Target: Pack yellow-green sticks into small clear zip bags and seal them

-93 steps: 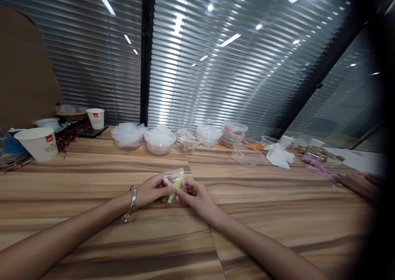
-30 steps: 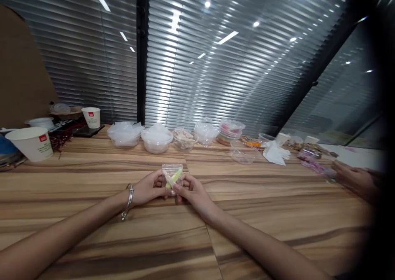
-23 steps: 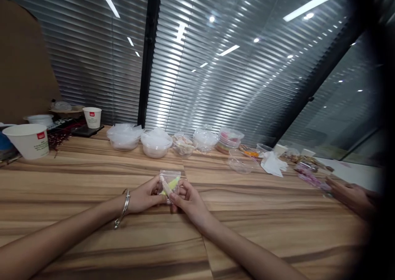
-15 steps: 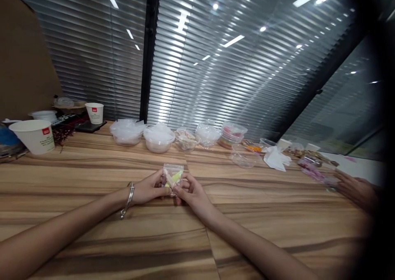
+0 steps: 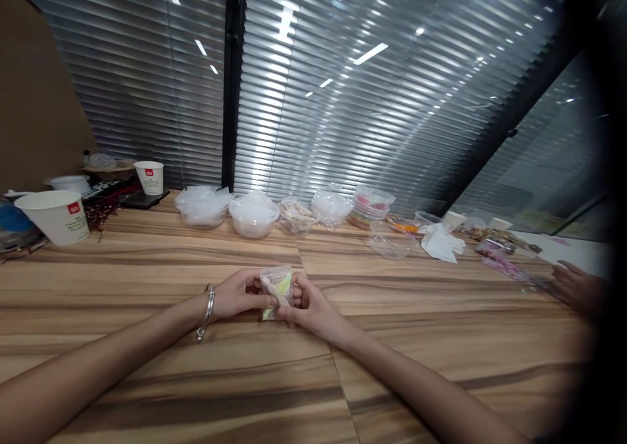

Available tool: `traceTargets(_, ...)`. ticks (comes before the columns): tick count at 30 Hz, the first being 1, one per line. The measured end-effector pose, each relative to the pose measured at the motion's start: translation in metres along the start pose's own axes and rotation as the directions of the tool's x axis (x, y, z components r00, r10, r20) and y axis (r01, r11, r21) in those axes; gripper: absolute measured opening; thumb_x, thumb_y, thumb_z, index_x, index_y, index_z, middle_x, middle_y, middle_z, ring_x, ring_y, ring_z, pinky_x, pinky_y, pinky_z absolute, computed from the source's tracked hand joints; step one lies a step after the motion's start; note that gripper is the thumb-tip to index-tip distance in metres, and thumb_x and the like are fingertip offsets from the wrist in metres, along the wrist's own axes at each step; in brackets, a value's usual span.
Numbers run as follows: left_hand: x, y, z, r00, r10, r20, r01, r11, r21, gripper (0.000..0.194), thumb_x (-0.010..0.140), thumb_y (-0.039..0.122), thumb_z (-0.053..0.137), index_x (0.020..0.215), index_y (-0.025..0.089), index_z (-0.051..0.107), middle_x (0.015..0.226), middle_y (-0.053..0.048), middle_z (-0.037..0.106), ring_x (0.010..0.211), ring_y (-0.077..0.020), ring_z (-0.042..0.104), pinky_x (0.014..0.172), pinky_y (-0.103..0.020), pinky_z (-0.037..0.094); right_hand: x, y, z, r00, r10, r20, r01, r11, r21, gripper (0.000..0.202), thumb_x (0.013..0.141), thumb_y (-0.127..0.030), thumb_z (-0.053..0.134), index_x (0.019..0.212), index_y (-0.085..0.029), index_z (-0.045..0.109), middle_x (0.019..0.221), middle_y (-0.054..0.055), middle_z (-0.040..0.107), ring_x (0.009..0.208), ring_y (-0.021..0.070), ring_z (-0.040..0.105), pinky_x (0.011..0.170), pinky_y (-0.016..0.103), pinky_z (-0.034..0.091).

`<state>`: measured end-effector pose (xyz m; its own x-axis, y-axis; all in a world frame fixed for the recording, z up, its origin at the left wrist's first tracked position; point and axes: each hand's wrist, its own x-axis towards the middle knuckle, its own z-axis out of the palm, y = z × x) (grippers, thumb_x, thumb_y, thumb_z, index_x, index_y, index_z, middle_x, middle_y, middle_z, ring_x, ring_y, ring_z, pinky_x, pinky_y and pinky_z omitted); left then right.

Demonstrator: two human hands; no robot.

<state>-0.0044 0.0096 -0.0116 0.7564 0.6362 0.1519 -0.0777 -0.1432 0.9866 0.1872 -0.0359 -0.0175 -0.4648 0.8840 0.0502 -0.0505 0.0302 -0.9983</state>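
Note:
A small clear zip bag (image 5: 277, 287) is held upright just above the wooden table (image 5: 235, 385). Something yellow-green and something pale show through its plastic; I cannot make out what they are. My left hand (image 5: 241, 295), with a silver bracelet at the wrist, pinches the bag's left side. On the other side, my right hand (image 5: 312, 308) grips the right edge, its thumb against the lower front. Both hands are closed on the bag, and their fingers partly hide its sides.
Clear plastic bowls (image 5: 254, 215) line the back of the table, with a white tissue (image 5: 442, 241) farther right. Paper cups (image 5: 55, 217) stand at the left. A co-worker's hand (image 5: 578, 287) is at the right edge, near pink packets (image 5: 504, 262).
My hands hold the same bag, which has tilted a little and now shows more of its lower edge. The co-worker's hand has shifted right.

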Motion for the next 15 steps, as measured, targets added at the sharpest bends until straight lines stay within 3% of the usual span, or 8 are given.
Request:
traceTargets(7, 0.001, 0.000, -0.001, 0.998, -0.055, 0.005, 0.055, 0.998, 0.031, 0.033, 0.075, 0.036, 0.065, 0.098, 0.013, 0.058, 0.082, -0.005, 0.066, 0.064, -0.0110, 0.054, 0.053, -0.019, 0.036, -0.002, -0.009, 0.002, 0.997, -0.033, -0.074, 0.039, 0.995, 0.091, 0.041, 0.072, -0.035, 0.070, 0.104, -0.017, 0.052, 0.069, -0.002, 0.056, 0.053, 0.0066, 0.045, 0.047, 0.018, 0.035)
traceTargets(11, 0.001, 0.005, 0.002, 0.998, -0.067, -0.021, 0.068, 0.997, 0.048, 0.038, 0.077, 0.037, 0.063, 0.105, 0.014, 0.055, 0.086, -0.006, 0.065, 0.069, -0.0120, 0.055, 0.054, -0.019, 0.037, 0.000, -0.011, 0.001, 0.996, -0.037, -0.077, 0.047, 0.991, 0.127, 0.043, 0.071, -0.037, 0.071, 0.104, -0.015, 0.054, 0.067, -0.001, 0.058, 0.050, 0.0067, 0.045, 0.046, 0.019, 0.034)
traceTargets(15, 0.000, 0.006, 0.005, 0.992, -0.121, -0.030, 0.124, 0.984, 0.124, 0.036, 0.078, 0.043, 0.060, 0.096, 0.013, 0.057, 0.071, -0.001, 0.060, 0.060, -0.0099, 0.050, 0.054, -0.020, 0.037, 0.002, -0.008, -0.001, 0.982, -0.101, -0.162, 0.111, 0.992, 0.059, 0.034, 0.074, -0.041, 0.067, 0.091, -0.017, 0.050, 0.063, -0.003, 0.057, 0.042, 0.0049, 0.041, 0.040, 0.017, 0.029)
